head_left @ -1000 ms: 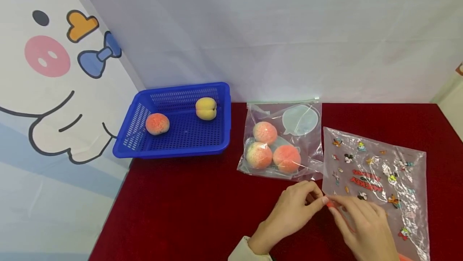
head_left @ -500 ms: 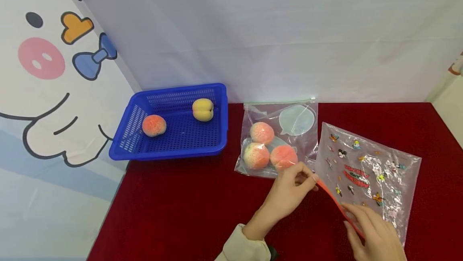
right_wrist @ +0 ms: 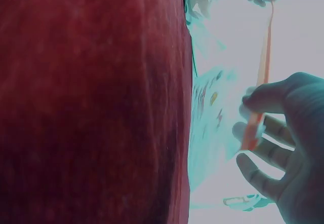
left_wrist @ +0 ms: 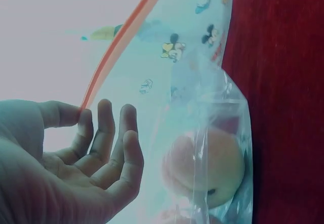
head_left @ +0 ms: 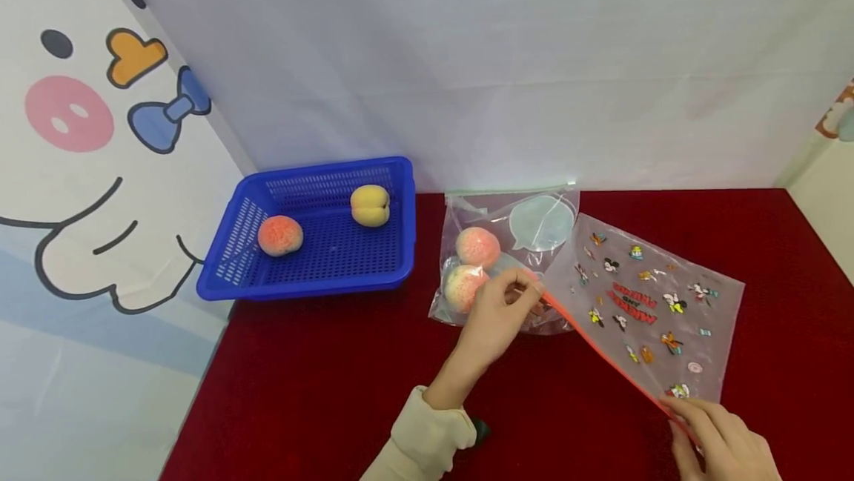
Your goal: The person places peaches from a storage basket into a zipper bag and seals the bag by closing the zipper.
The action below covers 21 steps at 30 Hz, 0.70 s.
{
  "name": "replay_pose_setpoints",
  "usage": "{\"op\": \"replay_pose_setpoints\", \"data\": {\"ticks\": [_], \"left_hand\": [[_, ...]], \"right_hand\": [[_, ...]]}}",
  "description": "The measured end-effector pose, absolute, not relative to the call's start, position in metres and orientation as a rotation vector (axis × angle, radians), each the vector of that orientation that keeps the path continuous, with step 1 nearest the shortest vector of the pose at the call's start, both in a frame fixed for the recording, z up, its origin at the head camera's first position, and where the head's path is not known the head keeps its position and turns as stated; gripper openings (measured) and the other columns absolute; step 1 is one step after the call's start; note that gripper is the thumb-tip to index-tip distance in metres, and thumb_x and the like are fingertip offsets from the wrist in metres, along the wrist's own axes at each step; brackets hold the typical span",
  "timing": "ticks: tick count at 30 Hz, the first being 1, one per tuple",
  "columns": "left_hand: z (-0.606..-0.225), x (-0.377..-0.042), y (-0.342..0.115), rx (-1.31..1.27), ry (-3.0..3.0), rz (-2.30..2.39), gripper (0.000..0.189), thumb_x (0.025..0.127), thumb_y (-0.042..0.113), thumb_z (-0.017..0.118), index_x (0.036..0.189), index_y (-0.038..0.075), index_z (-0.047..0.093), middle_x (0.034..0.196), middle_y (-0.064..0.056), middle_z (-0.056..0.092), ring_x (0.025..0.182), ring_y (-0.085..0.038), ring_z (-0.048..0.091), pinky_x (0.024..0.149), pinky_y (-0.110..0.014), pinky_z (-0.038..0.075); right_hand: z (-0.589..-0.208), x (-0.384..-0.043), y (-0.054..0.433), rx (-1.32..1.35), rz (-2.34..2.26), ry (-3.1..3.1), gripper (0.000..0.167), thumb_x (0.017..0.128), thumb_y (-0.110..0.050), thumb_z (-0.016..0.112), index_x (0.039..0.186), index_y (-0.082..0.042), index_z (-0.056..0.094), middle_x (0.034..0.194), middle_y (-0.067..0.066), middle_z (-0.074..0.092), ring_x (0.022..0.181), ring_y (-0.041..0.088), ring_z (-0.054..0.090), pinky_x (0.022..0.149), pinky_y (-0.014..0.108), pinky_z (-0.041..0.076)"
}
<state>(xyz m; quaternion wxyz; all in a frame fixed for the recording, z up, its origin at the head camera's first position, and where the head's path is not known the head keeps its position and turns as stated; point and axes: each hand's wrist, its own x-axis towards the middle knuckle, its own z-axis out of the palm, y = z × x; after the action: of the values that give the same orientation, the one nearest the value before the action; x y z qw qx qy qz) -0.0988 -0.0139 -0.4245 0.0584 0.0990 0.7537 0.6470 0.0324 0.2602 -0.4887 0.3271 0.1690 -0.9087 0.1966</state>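
A clear zipper bag (head_left: pixel 640 310) with cartoon prints and a red zip edge is stretched between my two hands. My left hand (head_left: pixel 497 310) pinches one end of the red edge between thumb and forefinger, its other fingers loosely bent. At the opposite end, near the slider, my right hand (head_left: pixel 723 440) pinches the same edge. Behind my left hand lies a second clear bag (head_left: pixel 554 273) with peaches inside; one peach (head_left: pixel 478 247) shows plainly, another (head_left: pixel 463 288) is partly covered by the hand. A peach (left_wrist: pixel 207 168) also shows through plastic in the left wrist view.
A blue basket (head_left: pixel 303 292) stands at the back left, holding a pink peach (head_left: pixel 280 236) and a yellow peach (head_left: pixel 370 206). A dark red cloth (head_left: pixel 320 385) covers the table. A white curtain (head_left: pixel 480 66) hangs along the back, a cartoon-printed panel (head_left: pixel 80 244) at the left.
My hands have spread apart along the red zip edge, the left going up and left, the right going down and right. The printed bag has lifted and shifted left, now overlapping the peach bag.
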Motion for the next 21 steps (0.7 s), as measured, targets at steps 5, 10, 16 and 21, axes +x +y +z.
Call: {"op": "replay_pose_setpoints", "data": {"ticks": [5, 10, 16, 21], "left_hand": [[-0.426, -0.104, -0.020, 0.225, 2.259, 2.057, 0.020, 0.104, 0.019, 0.062, 0.102, 0.001, 0.069, 0.097, -0.024, 0.077, 0.087, -0.043, 0.077, 0.078, -0.037, 0.065], [-0.429, -0.106, -0.025, 0.211, 2.335, 2.018, 0.022, 0.106, 0.022, 0.060, 0.103, 0.001, 0.067, 0.095, -0.022, 0.077, 0.087, -0.036, 0.077, 0.081, -0.039, 0.063], [-0.428, -0.097, -0.023, 0.222, 2.371, 1.982, 0.028, 0.108, 0.023, 0.054, 0.132, 0.008, 0.055, 0.120, -0.018, 0.068, 0.092, -0.028, 0.075, 0.078, -0.032, 0.057], [-0.426, -0.085, -0.018, 0.277, 2.578, 1.934, 0.028, 0.104, 0.016, 0.056, 0.132, 0.015, 0.057, 0.128, -0.006, 0.063, 0.090, -0.015, 0.071, 0.077, -0.024, 0.055]], "right_hand": [[-0.481, 0.042, 0.262, 0.273, 0.560, -2.431, 0.050, 0.100, -0.050, 0.058, 0.094, -0.005, 0.079, 0.082, 0.010, 0.072, 0.069, 0.011, 0.056, 0.061, 0.012, 0.042], [-0.474, 0.053, 0.254, 0.096, 0.763, -2.391, 0.026, 0.067, 0.003, 0.084, 0.092, 0.001, 0.078, 0.086, 0.019, 0.071, 0.092, -0.019, 0.042, 0.087, 0.001, 0.032], [-0.467, 0.056, 0.243, 0.099, 0.907, -2.281, 0.016, 0.077, -0.002, 0.083, 0.090, 0.005, 0.077, 0.086, 0.009, 0.070, 0.099, -0.020, 0.043, 0.094, 0.006, 0.029], [-0.461, 0.048, 0.231, 0.135, 1.032, -2.126, 0.023, 0.092, -0.022, 0.078, 0.093, 0.001, 0.081, 0.096, -0.017, 0.070, 0.100, -0.018, 0.053, 0.094, 0.010, 0.032]]}}
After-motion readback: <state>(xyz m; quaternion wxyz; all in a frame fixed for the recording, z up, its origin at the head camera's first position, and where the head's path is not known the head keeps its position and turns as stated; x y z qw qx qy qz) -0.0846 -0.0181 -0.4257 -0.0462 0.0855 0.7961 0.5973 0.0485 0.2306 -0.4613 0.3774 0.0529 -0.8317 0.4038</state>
